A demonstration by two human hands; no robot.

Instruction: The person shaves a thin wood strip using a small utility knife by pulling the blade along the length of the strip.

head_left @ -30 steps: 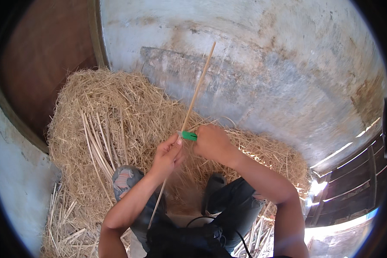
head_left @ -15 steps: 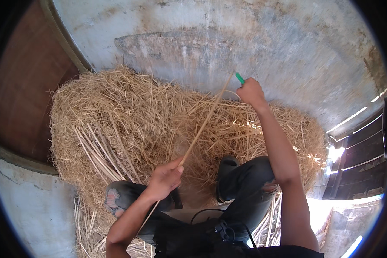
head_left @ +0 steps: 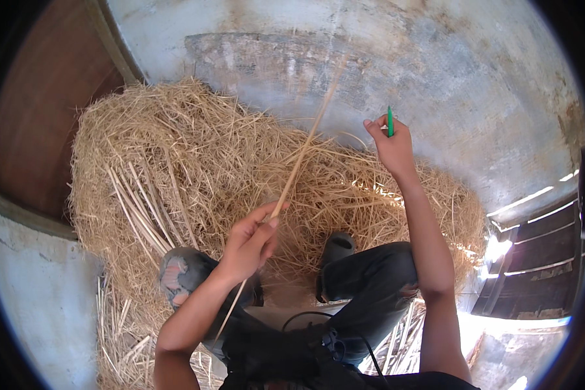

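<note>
My left hand (head_left: 249, 246) is closed round a long, pale cane-like strip (head_left: 299, 160). The strip slants from my lap up toward the wall, its far tip blurred by motion. To the right, near the wall, my right hand (head_left: 394, 147) is closed on a slim green tool (head_left: 390, 122); whether it has a blade cannot be made out. The tool stands clear of the strip. A thin curved sliver (head_left: 352, 136) shows just left of my right hand. Beneath both hands lies a broad heap of straw-like shavings (head_left: 221, 156).
Several pale strips (head_left: 140, 211) lie on the heap at the left, by my knee. More strips (head_left: 403, 338) lie beside my right leg. A stained grey wall (head_left: 273, 71) curves behind the heap. A brown panel (head_left: 39, 117) stands far left, dark slats (head_left: 539, 250) at the right.
My right hand has moved slightly right, away from the strip, turning the green tool more upright. My left hand is a little higher, and the strip's far end reaches further up the view.
</note>
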